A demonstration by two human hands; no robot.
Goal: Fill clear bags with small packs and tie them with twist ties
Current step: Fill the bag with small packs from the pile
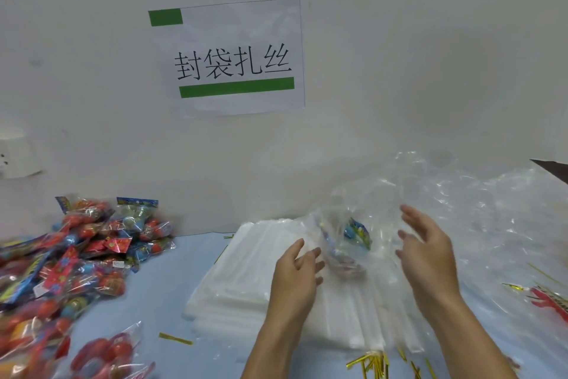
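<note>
Clear bag (353, 243) between hands | left hand (296, 268), right hand (425, 251) fingers apart

On the pale wall (399, 40) in front of me hangs a white paper sign (233, 55) with black Chinese characters and two green bars, a white wall socket (15, 157) sits far left, and the table (159, 280) is light blue.

A pale blue bench (172, 292) is showing under a milky white stack of flat plastic bags (246, 280). Red, blue and yellow printed small packs (76, 255) are filling the lower left, gold foil twist ties (368, 361) are glinting at the bottom, and a white paper sign with black characters and green bars (233, 55) is hanging upper centre.
</note>
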